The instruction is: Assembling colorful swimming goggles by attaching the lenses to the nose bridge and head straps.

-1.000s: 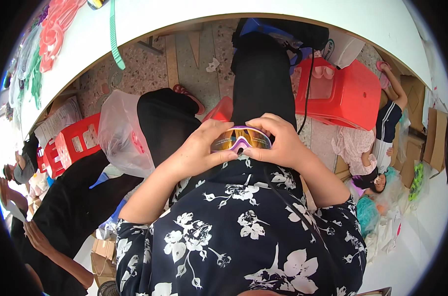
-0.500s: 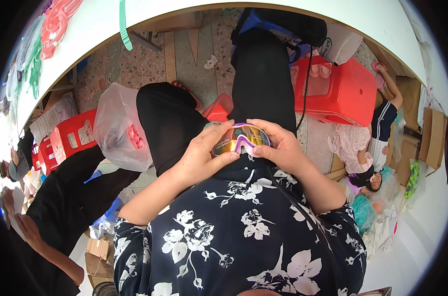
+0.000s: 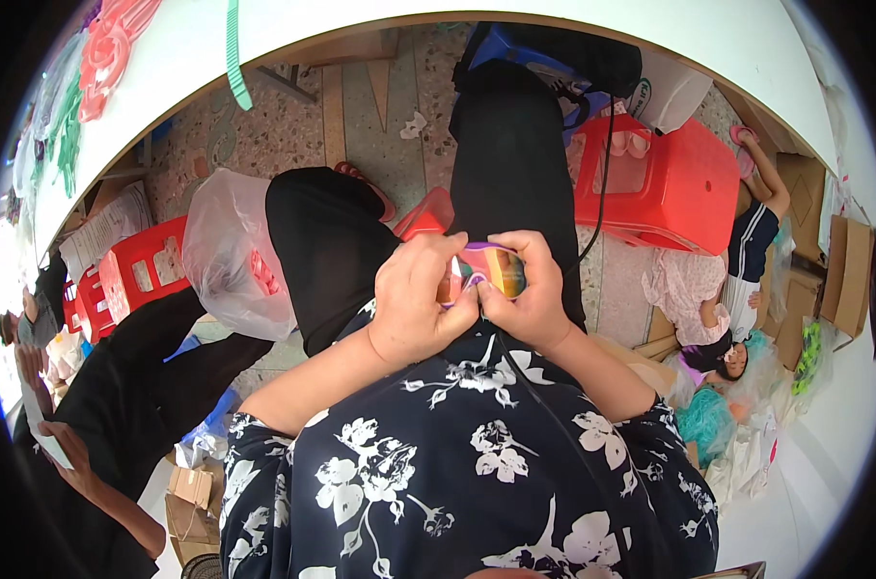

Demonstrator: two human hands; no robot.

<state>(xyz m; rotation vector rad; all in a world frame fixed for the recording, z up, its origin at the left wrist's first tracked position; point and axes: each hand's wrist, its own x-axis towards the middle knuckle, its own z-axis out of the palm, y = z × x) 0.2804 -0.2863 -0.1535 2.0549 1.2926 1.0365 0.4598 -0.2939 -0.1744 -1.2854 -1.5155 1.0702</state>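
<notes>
Above my lap I hold a pair of goggles (image 3: 501, 267) with a purple and white frame and a shiny, orange mirrored lens. My left hand (image 3: 414, 289) grips its left side, fingers curled over the top edge. On the other side my right hand (image 3: 532, 289) is closed round the right end. Both thumbs press together near the nose notch, covering much of the lower frame. A clear plastic bag (image 3: 228, 256) with red pieces inside hangs beside my left leg.
A white table (image 3: 342, 14) curves across the far side, with red straps (image 3: 113, 48) and a green strap (image 3: 236, 58) on it. Red stools (image 3: 689, 183) stand right and left. Another person's hand (image 3: 67, 449) holds something flat at left; two people are at right.
My thumbs have moved inward to the nose notch, and my fingers have curled further round the goggles. More of the lens is covered. The other person's hands at left have shifted.
</notes>
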